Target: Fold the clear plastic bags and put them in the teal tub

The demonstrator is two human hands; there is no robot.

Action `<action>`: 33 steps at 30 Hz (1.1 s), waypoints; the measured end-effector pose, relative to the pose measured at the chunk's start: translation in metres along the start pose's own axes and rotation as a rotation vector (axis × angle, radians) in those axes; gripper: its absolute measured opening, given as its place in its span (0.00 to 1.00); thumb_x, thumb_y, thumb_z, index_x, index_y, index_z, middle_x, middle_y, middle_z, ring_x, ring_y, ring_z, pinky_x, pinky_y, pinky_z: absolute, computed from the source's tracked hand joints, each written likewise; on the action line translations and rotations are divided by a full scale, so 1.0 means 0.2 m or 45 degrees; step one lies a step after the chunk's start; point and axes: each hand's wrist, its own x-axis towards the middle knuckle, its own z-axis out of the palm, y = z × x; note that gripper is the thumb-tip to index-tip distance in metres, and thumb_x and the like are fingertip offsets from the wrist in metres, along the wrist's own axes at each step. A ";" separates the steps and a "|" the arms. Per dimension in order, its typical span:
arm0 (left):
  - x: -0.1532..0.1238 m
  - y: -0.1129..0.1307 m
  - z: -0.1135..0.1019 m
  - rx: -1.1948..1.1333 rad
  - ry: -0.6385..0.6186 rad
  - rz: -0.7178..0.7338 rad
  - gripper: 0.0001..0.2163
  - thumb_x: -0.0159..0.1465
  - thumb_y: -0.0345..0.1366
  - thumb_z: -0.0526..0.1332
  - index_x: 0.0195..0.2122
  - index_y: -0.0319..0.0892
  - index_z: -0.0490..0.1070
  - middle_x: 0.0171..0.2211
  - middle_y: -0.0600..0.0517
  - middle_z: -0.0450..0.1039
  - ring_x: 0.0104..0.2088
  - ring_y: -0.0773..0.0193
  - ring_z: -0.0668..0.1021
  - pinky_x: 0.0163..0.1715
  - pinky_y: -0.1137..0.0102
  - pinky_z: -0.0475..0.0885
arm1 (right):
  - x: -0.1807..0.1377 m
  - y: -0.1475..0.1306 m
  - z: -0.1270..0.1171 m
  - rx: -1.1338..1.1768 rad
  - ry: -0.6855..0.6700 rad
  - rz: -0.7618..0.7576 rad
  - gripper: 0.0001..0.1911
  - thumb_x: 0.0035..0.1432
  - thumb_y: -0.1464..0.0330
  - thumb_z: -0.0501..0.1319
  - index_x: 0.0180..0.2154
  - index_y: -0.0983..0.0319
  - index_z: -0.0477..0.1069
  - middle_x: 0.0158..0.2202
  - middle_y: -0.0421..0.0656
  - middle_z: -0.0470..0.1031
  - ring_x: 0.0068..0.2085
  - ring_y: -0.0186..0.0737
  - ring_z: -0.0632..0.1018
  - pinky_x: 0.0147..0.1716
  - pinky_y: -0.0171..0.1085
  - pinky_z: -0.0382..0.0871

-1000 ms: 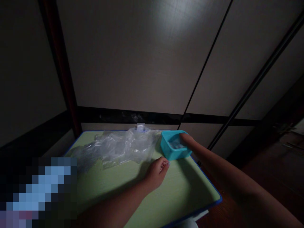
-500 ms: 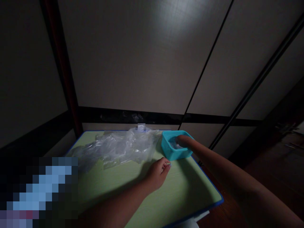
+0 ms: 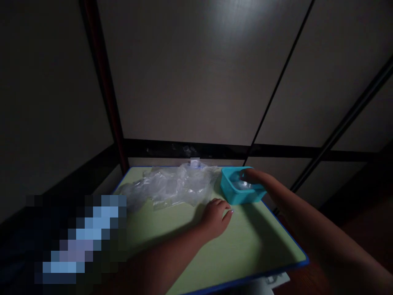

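Note:
My left hand [image 3: 217, 217] hovers over or rests on the light green tabletop, just in front of the turquoise basket. Its fingers are loosely curled, with a gap between thumb and forefinger and nothing plainly held. A small pale glint shows at the thumb tip. At the basket [image 3: 242, 198], my right hand [image 3: 251, 176] reaches in over the right rim, fingers bent and drawn together. Clear, shiny plastic [image 3: 244, 185] lies inside below them. What those fingers grip, if anything, is too dark to make out.
Crumpled clear plastic bags [image 3: 175, 186] spread along the back left of the table [image 3: 245, 250], which has a blue edge. A small whitish packet [image 3: 195, 162] stands behind them. Wardrobe-like panels [image 3: 190, 90] rise right behind the table. A blurred patch covers the lower left.
My right hand has risen a little inside the basket, showing more of the plastic below. My left thumb and forefinger have parted from a pinch. The view has shifted left.

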 end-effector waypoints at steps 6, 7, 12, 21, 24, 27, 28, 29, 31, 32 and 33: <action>-0.01 -0.04 -0.23 0.566 0.068 -0.079 0.11 0.61 0.40 0.58 0.44 0.43 0.69 0.46 0.47 0.69 0.49 0.54 0.69 0.52 0.59 0.62 | -0.21 -0.24 -0.16 0.101 0.540 -0.252 0.15 0.63 0.63 0.51 0.46 0.63 0.68 0.43 0.50 0.71 0.40 0.44 0.74 0.39 0.41 0.68; -0.03 -0.07 -0.28 0.661 0.075 -0.119 0.14 0.61 0.42 0.59 0.46 0.44 0.69 0.49 0.46 0.68 0.52 0.53 0.67 0.54 0.56 0.59 | -0.27 -0.32 -0.16 0.162 0.654 -0.350 0.15 0.63 0.63 0.50 0.46 0.62 0.68 0.43 0.50 0.71 0.41 0.44 0.74 0.39 0.41 0.68; -0.17 -0.27 -0.51 0.976 0.121 -0.492 0.24 0.61 0.45 0.57 0.58 0.45 0.61 0.63 0.40 0.50 0.64 0.43 0.50 0.58 0.45 0.45 | -0.45 -0.72 0.03 0.320 0.592 -0.782 0.17 0.61 0.65 0.51 0.50 0.62 0.65 0.51 0.51 0.66 0.52 0.47 0.68 0.50 0.44 0.63; -0.29 -0.43 -0.59 0.802 -0.158 -0.791 0.27 0.62 0.52 0.52 0.62 0.51 0.55 0.65 0.39 0.45 0.65 0.41 0.47 0.56 0.41 0.45 | -0.22 -0.93 0.57 0.223 -0.095 -0.393 0.35 0.58 0.52 0.52 0.63 0.60 0.52 0.66 0.57 0.45 0.64 0.62 0.50 0.55 0.63 0.45; -0.28 -0.44 -0.59 0.804 -0.176 -0.765 0.28 0.62 0.51 0.52 0.62 0.48 0.54 0.65 0.38 0.46 0.65 0.43 0.47 0.56 0.41 0.45 | -0.21 -0.91 0.60 0.214 -0.068 -0.423 0.31 0.61 0.55 0.49 0.62 0.63 0.54 0.65 0.55 0.50 0.64 0.55 0.50 0.57 0.62 0.37; -0.27 -0.43 -0.59 0.821 -0.143 -0.739 0.29 0.62 0.50 0.53 0.62 0.47 0.54 0.65 0.37 0.44 0.65 0.42 0.47 0.55 0.41 0.45 | -0.21 -0.90 0.59 0.240 0.082 -0.456 0.28 0.62 0.59 0.47 0.61 0.64 0.54 0.64 0.52 0.53 0.64 0.49 0.52 0.59 0.60 0.31; -0.27 -0.42 -0.59 0.821 -0.127 -0.729 0.28 0.62 0.50 0.53 0.62 0.47 0.55 0.65 0.37 0.44 0.65 0.42 0.46 0.55 0.41 0.45 | -0.21 -0.90 0.58 0.251 0.121 -0.463 0.27 0.63 0.61 0.47 0.61 0.64 0.55 0.64 0.52 0.55 0.64 0.48 0.54 0.59 0.59 0.32; -0.27 -0.41 -0.58 0.817 -0.111 -0.716 0.28 0.62 0.50 0.53 0.62 0.47 0.55 0.66 0.38 0.43 0.65 0.42 0.47 0.56 0.41 0.45 | -0.21 -0.90 0.57 0.259 0.144 -0.468 0.26 0.63 0.63 0.46 0.61 0.64 0.56 0.63 0.51 0.56 0.63 0.47 0.55 0.60 0.58 0.33; -0.26 -0.39 -0.58 0.797 -0.081 -0.685 0.28 0.62 0.50 0.53 0.62 0.47 0.56 0.66 0.39 0.44 0.65 0.43 0.47 0.56 0.41 0.45 | -0.20 -0.89 0.57 0.262 0.149 -0.475 0.25 0.62 0.69 0.46 0.61 0.64 0.56 0.63 0.51 0.57 0.63 0.45 0.57 0.60 0.56 0.36; -0.26 -0.38 -0.57 0.785 -0.062 -0.667 0.27 0.62 0.49 0.54 0.61 0.47 0.57 0.65 0.39 0.45 0.65 0.43 0.48 0.56 0.41 0.45 | -0.19 -0.89 0.57 0.260 0.144 -0.480 0.26 0.60 0.72 0.47 0.61 0.64 0.56 0.63 0.51 0.56 0.62 0.44 0.58 0.60 0.54 0.37; -0.26 -0.38 -0.57 0.770 -0.039 -0.643 0.27 0.62 0.48 0.54 0.61 0.46 0.58 0.65 0.39 0.46 0.64 0.43 0.49 0.56 0.42 0.46 | -0.19 -0.88 0.57 0.260 0.138 -0.481 0.28 0.58 0.74 0.47 0.61 0.65 0.55 0.63 0.50 0.56 0.62 0.43 0.58 0.61 0.53 0.38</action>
